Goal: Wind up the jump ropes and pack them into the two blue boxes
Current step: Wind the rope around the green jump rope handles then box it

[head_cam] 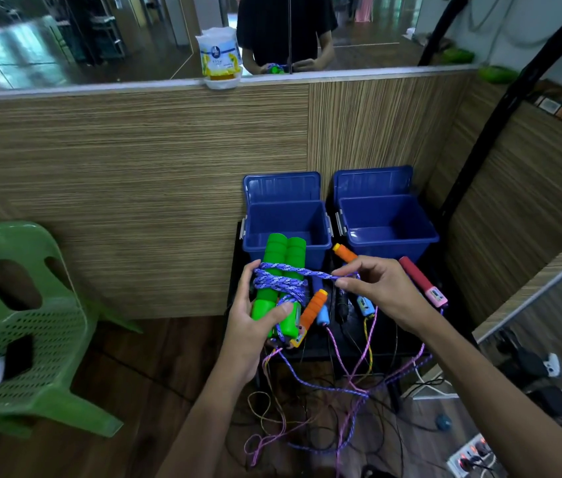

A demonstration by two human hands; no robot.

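Left hand [255,326] grips the paired green handles [277,281], long axis pointing away toward the boxes; right hand [376,288] pinches the purple rope [293,270] taut across them, just to their right. Beyond both hands, two blue boxes [327,243] stand open on the worktop, the left-hand one nearer the bundle.
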